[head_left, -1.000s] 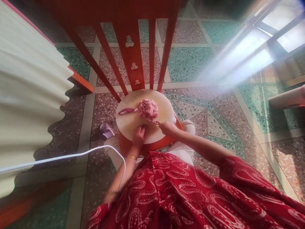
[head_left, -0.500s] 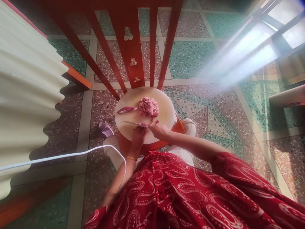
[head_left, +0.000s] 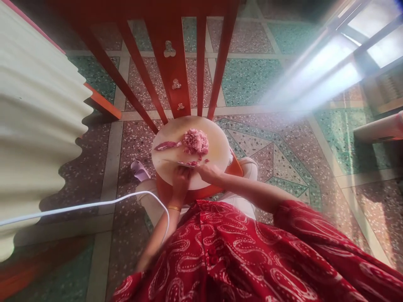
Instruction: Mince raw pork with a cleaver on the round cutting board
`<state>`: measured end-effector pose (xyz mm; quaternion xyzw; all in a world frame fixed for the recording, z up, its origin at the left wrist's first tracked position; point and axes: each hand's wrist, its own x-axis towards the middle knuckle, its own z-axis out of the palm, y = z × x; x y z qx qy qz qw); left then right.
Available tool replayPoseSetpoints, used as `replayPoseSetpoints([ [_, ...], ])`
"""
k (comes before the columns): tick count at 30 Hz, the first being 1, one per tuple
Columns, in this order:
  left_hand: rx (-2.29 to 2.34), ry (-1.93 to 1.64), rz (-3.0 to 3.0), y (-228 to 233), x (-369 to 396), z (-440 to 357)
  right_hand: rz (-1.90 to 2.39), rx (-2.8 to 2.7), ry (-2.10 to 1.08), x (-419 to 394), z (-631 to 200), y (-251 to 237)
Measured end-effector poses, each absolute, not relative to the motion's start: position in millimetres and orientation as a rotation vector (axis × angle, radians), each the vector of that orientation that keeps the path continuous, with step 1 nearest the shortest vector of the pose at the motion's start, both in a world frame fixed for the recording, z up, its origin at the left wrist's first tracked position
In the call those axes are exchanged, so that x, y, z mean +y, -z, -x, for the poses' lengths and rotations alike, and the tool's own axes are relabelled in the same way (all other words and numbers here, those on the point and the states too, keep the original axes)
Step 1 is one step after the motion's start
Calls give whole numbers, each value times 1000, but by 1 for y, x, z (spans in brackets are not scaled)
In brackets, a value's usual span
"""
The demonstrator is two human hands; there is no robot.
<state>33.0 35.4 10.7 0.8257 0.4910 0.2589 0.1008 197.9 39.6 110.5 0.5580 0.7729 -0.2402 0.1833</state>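
Observation:
A round pale cutting board (head_left: 217, 142) carries a pile of chopped pink meat (head_left: 195, 141) at its middle. Left of the pile lies an uncut strip of meat (head_left: 168, 145). My right hand (head_left: 209, 173) is closed around the handle of a knife (head_left: 172, 161), whose blade points left across the near part of the board. Small cut bits of meat (head_left: 192, 163) lie along the blade. Close against the near side of the blade, my left hand (head_left: 181, 178) has its fingers curled down; what they pinch is hidden.
The board rests on the seat of a red-orange wooden chair (head_left: 234, 165) with a slatted back (head_left: 168, 75). A white cable (head_left: 94, 204) crosses at the left. A pale wavy curtain or cloth (head_left: 37, 126) hangs there. One lilac slipper (head_left: 140, 171) is beside the chair.
The knife blade has tilted slightly, showing more meat bits along it. Both hands stay at almost the same spot. The pile and strip have not moved on the board.

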Motion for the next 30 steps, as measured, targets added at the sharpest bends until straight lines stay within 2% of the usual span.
replayPoseSetpoints([
  [9, 1368, -839, -2422, -11, 25, -24, -1724, 2125, 604, 37, -222, -126],
  [15, 1400, -772, -2437, -5, 31, -29, -1560, 2125, 628, 12, -223, -142],
  [24, 1451, -757, -2437, -6, 32, -30, -1601, 2204, 676, 43, -183, -117],
  [30, 1477, -751, -2386, -6, 32, -30, -1564, 2090, 729, 29, -214, -111],
])
